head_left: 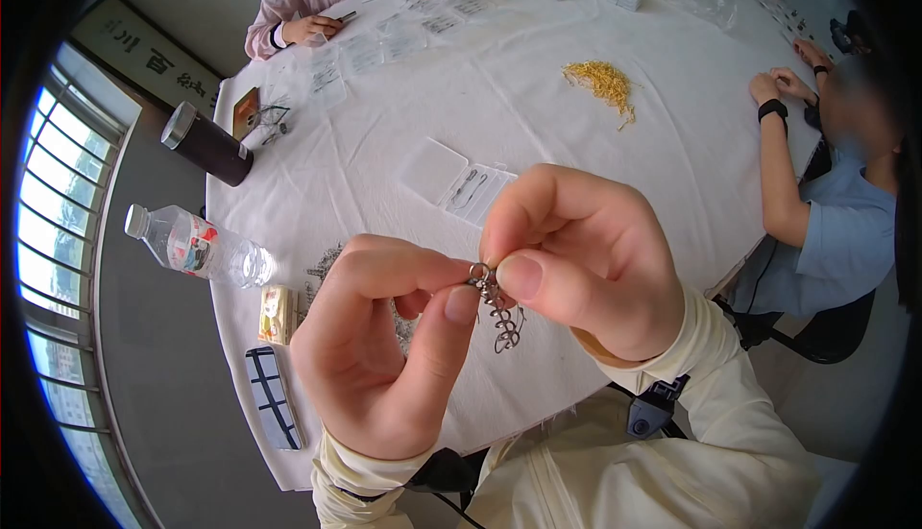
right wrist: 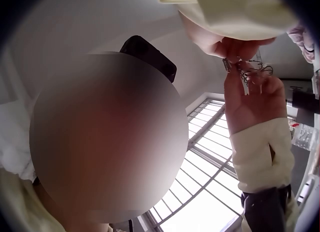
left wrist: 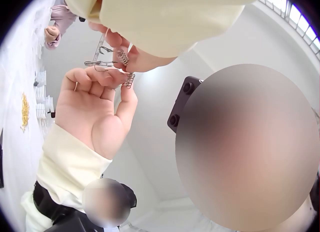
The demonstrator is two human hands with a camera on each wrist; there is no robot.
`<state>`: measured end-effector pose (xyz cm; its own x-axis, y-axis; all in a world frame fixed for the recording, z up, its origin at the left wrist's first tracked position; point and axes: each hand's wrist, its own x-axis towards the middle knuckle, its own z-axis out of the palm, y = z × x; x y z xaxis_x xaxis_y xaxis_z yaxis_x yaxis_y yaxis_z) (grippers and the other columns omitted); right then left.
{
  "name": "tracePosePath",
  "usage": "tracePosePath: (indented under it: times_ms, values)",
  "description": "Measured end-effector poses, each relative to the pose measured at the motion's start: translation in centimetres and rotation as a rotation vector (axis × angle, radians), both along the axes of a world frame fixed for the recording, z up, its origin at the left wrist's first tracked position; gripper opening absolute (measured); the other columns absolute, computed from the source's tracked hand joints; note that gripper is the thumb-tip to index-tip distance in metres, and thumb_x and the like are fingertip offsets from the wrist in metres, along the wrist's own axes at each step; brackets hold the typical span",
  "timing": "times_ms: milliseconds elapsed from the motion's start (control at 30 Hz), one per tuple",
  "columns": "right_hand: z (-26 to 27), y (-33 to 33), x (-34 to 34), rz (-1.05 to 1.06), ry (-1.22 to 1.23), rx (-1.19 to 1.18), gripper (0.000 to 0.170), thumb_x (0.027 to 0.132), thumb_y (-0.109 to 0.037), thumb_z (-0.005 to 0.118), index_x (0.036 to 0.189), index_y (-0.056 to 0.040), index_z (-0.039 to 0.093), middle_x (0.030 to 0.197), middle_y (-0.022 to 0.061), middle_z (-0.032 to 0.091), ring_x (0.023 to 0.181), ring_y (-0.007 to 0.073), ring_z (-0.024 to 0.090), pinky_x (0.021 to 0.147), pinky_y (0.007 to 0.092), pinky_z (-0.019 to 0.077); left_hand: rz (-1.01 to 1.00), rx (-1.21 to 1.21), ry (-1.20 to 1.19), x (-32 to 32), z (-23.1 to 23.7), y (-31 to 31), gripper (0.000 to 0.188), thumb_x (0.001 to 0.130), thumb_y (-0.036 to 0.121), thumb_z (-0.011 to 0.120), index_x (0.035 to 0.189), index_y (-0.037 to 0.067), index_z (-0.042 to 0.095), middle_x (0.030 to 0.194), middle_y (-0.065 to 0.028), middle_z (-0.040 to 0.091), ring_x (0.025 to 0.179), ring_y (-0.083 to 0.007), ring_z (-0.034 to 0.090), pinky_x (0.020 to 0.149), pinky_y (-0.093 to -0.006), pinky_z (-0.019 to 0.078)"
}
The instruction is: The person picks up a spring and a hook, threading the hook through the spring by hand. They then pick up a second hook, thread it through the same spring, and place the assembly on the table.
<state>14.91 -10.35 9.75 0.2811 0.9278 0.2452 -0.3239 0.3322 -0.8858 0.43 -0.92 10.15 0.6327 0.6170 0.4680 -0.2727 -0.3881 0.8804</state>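
Over the table's near side, my left hand [head_left: 384,347] and right hand [head_left: 600,265] meet fingertip to fingertip. Each pinches a part of a small metal bundle, thumb against forefinger. A coiled wire spring [head_left: 505,327] hangs below the fingertips, with a ring at its top. Fish hooks [left wrist: 102,54] and two coils stick out between the fingers in the left wrist view, where my right hand [left wrist: 95,109] is below. The right wrist view has curved hooks [right wrist: 265,69] beside my left hand [right wrist: 257,104]. Just beyond the hands lies an open clear plastic box [head_left: 477,193] holding hooks.
A pile of small metal pieces [head_left: 322,265] lies partly behind my left hand. Along the left edge are a water bottle [head_left: 202,246], a dark thermos [head_left: 211,145], a tissue pack [head_left: 277,315] and a checked case [head_left: 273,397]. Yellow pieces [head_left: 605,85] lie farther off. Two people sit around the table.
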Motion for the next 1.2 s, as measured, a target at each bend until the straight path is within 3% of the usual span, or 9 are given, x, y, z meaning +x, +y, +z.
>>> tracePosePath:
  times_ms: [767,1200]
  values:
    - [-0.1,0.1,-0.2,0.084,0.200,-0.025,0.017,0.087,-0.012,0.062,0.097,0.0007,0.056,0.085,0.0043,0.062,0.078,0.0094,0.056,0.073,0.0245,0.0448,-0.010,-0.049,-0.016,0.0,-0.2,-0.3,0.013,0.082,-0.004,0.067,0.094,-0.001,0.062,0.086,-0.0060,0.061,0.074,-0.0102,0.051,0.068,-0.0240,0.0395]
    - [-0.9,0.4,0.1,0.139,0.210,0.042,0.015,0.091,-0.008,0.061,0.101,0.0029,0.059,0.091,0.0027,0.062,0.084,0.0078,0.058,0.077,0.0233,0.0481,-0.020,-0.106,-0.014,-0.1,-0.2,-0.3,0.013,0.081,-0.004,0.067,0.093,-0.001,0.063,0.086,-0.0052,0.061,0.074,-0.0098,0.050,0.068,-0.0237,0.0391]
